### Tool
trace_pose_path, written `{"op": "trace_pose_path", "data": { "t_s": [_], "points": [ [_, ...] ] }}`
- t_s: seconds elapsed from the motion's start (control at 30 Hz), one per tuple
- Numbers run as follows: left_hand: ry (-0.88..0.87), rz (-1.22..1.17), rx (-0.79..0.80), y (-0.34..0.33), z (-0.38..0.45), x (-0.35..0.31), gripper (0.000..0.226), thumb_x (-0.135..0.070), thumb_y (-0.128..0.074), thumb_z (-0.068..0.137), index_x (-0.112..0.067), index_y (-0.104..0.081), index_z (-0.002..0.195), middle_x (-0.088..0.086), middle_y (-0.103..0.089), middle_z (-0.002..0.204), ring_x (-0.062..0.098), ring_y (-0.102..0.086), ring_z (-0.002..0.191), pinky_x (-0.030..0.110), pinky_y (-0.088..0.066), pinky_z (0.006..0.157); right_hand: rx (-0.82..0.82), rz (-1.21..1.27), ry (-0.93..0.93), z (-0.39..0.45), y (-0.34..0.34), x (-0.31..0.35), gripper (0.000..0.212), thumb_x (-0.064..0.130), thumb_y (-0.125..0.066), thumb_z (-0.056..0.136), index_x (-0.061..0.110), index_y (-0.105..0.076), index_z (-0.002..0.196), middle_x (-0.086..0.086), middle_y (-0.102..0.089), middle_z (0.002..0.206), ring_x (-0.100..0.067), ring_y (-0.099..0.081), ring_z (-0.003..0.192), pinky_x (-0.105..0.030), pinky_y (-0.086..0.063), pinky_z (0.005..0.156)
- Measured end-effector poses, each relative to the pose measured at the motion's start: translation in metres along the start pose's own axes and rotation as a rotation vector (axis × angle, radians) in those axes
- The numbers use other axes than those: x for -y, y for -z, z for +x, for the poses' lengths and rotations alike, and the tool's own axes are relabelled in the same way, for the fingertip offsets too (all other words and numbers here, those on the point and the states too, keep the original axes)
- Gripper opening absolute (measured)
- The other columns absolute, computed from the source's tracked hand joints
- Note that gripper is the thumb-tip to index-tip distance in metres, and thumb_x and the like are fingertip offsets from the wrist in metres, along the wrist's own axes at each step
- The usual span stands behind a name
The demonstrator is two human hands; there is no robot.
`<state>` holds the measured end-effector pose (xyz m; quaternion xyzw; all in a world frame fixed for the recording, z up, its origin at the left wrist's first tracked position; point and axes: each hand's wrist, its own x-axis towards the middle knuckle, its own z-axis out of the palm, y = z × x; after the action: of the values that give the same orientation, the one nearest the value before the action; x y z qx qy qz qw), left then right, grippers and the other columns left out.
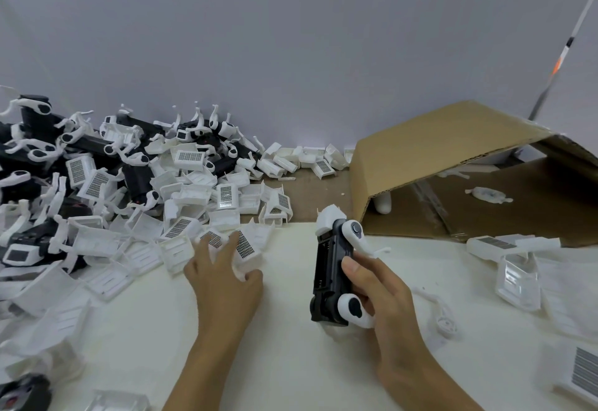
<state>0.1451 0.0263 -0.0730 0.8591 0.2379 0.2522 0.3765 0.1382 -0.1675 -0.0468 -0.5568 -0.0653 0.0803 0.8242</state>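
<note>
Left hand (223, 278) pinches a cover (247, 245) off the pile (97, 184); tugging could drag neighbours along. Right hand (378, 294) grips the unit (330, 268) alone, so it might slip.

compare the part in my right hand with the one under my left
The black assembly in the right hand is long and dark with white clips; the white cap under the left hand is small, white, with a gridded label. The black assembly is held up; the white cap lies by the pile. Both look plastic.
</note>
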Motion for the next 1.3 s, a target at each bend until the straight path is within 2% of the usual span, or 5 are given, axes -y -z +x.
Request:
{"op": "trace_pose_path", "data": {
  "t_s": [0.2, 0.4, 0.87, 1.1, 1.3],
  "points": [
    [-0.080, 0.049, -0.029, -0.001, -0.004, 0.000, 0.047, -0.003, -0.067, 0.083, -0.017, -0.068, 0.128, 0.003, -0.054, 0.115, 0.021, -0.031, 0.110, 0.028, -0.029, 0.094, 0.004, -0.001, 0.000, 0.002, 0.000, -0.001, 0.042, 0.049, -0.078, 0.055, 0.027, -0.078, 0.091, -0.006, -0.078, 0.083, -0.018, -0.075, 0.071, -0.020, -0.055, 0.058],
    [-0.359, 0.045, 0.266, 0.002, -0.005, -0.005, 0.062, 0.008, -0.058, 0.083, -0.024, -0.062, 0.136, -0.017, -0.040, 0.147, 0.011, -0.024, 0.146, 0.018, -0.019, 0.117, -0.009, -0.007, 0.001, 0.004, 0.002, -0.003, 0.043, 0.050, -0.078, 0.056, 0.026, -0.077, 0.093, -0.009, -0.078, 0.087, -0.024, -0.076, 0.075, -0.026, -0.058, 0.062],
    [-0.338, 0.132, 0.366, 0.003, -0.015, -0.003, 0.057, -0.035, -0.070, 0.092, -0.023, -0.052, 0.145, -0.011, -0.042, 0.121, 0.011, -0.034, 0.119, 0.020, -0.033, 0.098, -0.059, 0.044, -0.019, 0.011, 0.010, -0.009, 0.028, 0.037, -0.074, 0.070, 0.024, -0.078, 0.095, -0.011, -0.078, 0.092, -0.024, -0.075, 0.081, -0.033, -0.059, 0.069],
    [-0.083, -0.824, 0.194, 0.007, -0.030, -0.039, 0.018, -0.035, -0.077, 0.079, -0.035, -0.080, 0.097, 0.000, -0.077, 0.098, 0.011, -0.073, 0.087, 0.014, -0.053, 0.077, -0.060, -0.010, 0.038, 0.011, 0.009, -0.009, 0.034, 0.044, -0.078, 0.068, 0.037, -0.078, 0.101, 0.001, -0.079, 0.100, -0.015, -0.075, 0.092, -0.035, -0.057, 0.083],
    [-0.089, -0.878, 0.405, -0.002, -0.049, -0.052, 0.035, -0.025, -0.078, 0.075, -0.028, -0.079, 0.109, 0.012, -0.070, 0.105, 0.019, -0.072, 0.093, 0.026, -0.059, 0.074, -0.004, -0.081, 0.053, 0.010, 0.009, -0.013, 0.036, 0.041, -0.074, 0.078, 0.033, -0.075, 0.113, -0.004, -0.078, 0.107, -0.027, -0.075, 0.098, -0.049, -0.054, 0.096]
  ]
}}
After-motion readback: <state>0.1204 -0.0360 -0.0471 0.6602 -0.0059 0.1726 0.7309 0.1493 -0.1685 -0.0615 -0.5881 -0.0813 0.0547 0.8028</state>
